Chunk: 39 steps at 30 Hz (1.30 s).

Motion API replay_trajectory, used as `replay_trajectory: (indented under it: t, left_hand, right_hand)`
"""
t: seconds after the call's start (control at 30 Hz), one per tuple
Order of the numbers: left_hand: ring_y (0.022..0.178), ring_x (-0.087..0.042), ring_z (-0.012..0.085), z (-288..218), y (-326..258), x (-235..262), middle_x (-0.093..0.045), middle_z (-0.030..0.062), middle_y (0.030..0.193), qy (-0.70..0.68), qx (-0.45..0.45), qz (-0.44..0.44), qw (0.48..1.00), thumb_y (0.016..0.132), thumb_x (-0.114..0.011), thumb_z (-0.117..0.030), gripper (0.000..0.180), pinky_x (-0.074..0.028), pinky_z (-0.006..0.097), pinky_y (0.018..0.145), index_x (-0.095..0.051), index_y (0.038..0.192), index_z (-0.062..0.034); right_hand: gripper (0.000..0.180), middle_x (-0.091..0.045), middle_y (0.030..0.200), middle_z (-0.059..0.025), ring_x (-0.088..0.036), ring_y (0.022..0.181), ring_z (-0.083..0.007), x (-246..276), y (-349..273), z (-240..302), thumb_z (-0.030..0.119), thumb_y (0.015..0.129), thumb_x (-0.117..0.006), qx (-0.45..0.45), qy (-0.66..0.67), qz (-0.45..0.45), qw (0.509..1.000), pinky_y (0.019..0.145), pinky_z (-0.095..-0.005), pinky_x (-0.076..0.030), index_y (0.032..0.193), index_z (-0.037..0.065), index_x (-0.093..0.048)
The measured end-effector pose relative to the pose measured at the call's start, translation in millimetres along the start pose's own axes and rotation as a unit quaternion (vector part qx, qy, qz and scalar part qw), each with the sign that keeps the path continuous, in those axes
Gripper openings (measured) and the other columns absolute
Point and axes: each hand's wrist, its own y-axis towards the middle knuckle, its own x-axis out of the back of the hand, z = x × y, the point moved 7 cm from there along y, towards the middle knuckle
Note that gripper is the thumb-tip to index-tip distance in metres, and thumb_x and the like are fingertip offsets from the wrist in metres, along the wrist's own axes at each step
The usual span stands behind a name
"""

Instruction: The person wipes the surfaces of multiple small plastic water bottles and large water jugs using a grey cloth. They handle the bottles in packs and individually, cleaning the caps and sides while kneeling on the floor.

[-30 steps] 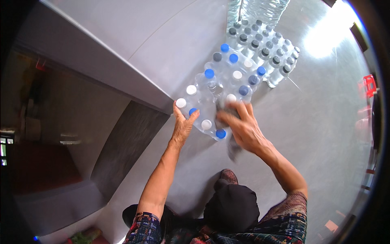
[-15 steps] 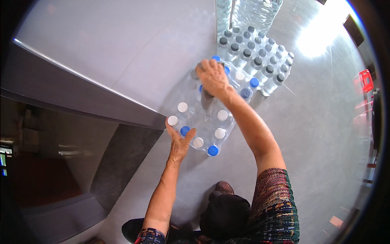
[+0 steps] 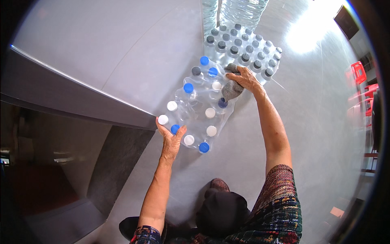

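Observation:
A shrink-wrapped pack of clear bottles (image 3: 194,120), with white, blue and grey caps, stands on the grey floor. My left hand (image 3: 171,142) grips its near left corner, thumb and fingers spread around a blue-capped bottle (image 3: 175,129). At the far right side of the pack, my right hand (image 3: 246,78) is closed on a grey cloth (image 3: 231,90). The cloth lies over the pack's edge and covers part of some bottles there. My right fingertips are bunched into the cloth and partly hidden.
Just beyond stands another wrapped pack with dark caps (image 3: 245,57), and behind it large clear containers (image 3: 239,14). A smooth grey panel (image 3: 101,53) borders the pack on the left. Red chairs (image 3: 359,73) show at the far right. My shoe (image 3: 219,185) is near.
My right hand has moved with the cloth from the pack's far left part to its right edge. My left hand keeps its hold on the corner. The view has shifted slightly.

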Motion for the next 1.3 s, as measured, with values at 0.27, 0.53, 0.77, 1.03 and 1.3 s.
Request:
replay_trajectory:
  t: [0.27,0.53,0.77,1.03,1.3]
  left_hand:
    - [0.122,-0.04,0.0267,-8,1,-8,-0.028,0.0137,0.139,-0.039,0.007,0.081,0.996,0.075,-0.077,-0.026,0.11,-0.045,0.042,0.087,0.005,0.148,-0.0216]
    - [0.116,-0.046,0.0211,-16,4,-15,-0.038,0.0082,0.137,0.048,0.001,0.162,0.986,0.071,-0.077,-0.02,0.107,-0.047,0.037,0.083,-0.005,0.15,-0.0221]
    - [0.127,-0.039,0.0288,-30,-3,-27,-0.035,0.01,0.144,0.174,0.011,0.234,0.957,0.068,-0.076,-0.012,0.104,-0.032,0.042,0.108,-0.013,0.15,-0.0188]
    - [0.137,-0.024,0.0323,-41,-13,-26,-0.022,0.0119,0.151,0.271,-0.137,0.106,0.947,0.067,-0.077,-0.019,0.107,-0.024,0.045,0.111,-0.01,0.15,-0.0169]
    - [0.142,-0.008,0.0367,-52,-76,-89,-0.015,0.0116,0.155,0.548,-0.308,0.197,0.752,0.071,-0.07,-0.057,0.092,-0.005,0.068,0.105,-0.031,0.146,-0.0213]
  right_hand:
    - [0.033,-0.06,0.083,-0.0205,-0.059,0.081,-0.0358,-2,-68,-33,0.04,0.08,-0.058,0.065,-0.093,0.035,0.993,0.071,-0.0449,-0.045,0.089,0.009,-0.065]
    - [0.046,-0.058,0.084,-0.0228,-0.057,0.086,-0.0386,2,-192,-49,0.039,0.079,-0.066,-0.096,0.09,-0.028,0.991,0.076,-0.046,-0.043,0.084,-0.005,-0.056]
    - [0.041,-0.059,0.086,-0.0169,-0.058,0.082,-0.0281,0,-272,-49,0.034,0.08,-0.068,-0.201,0.14,-0.026,0.969,0.075,-0.0406,-0.045,0.088,-0.004,-0.058]
    - [0.026,-0.056,0.105,-0.017,-0.057,0.092,-0.0328,45,-245,-31,0.012,0.086,-0.061,-0.1,0.073,-0.209,0.97,0.08,-0.0401,-0.046,0.11,0.001,-0.058]
    - [0.024,-0.06,0.104,-0.0139,-0.055,0.102,-0.0312,-3,-96,21,0.021,0.086,-0.053,0.065,-0.19,-0.016,0.98,0.083,-0.0471,-0.039,0.103,0.006,-0.06]
